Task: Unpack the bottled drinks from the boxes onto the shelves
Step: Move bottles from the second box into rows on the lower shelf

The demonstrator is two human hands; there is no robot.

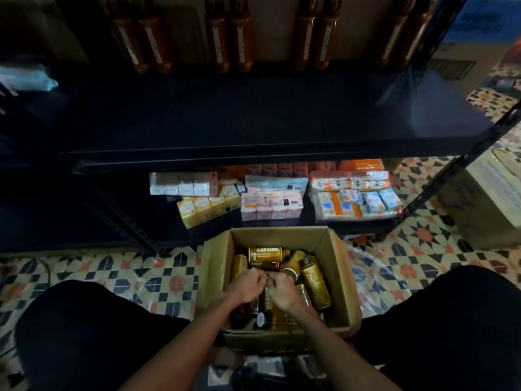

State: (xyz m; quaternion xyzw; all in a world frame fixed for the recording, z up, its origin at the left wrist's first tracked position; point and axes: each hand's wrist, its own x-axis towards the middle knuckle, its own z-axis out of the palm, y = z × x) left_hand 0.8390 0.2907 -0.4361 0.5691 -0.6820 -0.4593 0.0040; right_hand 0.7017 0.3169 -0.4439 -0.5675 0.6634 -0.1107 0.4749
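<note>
An open cardboard box (338, 266) sits on the floor between my knees, holding several brown bottles lying jumbled; one labelled bottle (267, 253) lies across the top at the back. My left hand (249, 285) and my right hand (283, 292) are both down inside the box, side by side with fingers curled among the bottles. What each hand grips is hidden by the fingers. Pairs of brown bottles (228, 38) stand at the back of the dark shelf (253, 122) above.
Wrapped packs of small cartons (272, 206) fill the lower shelf behind the box. Black shelf posts (439, 190) slant at the right and left. Cardboard boxes (490, 198) stand on the patterned tile floor at the right. My dark-clothed knees flank the box.
</note>
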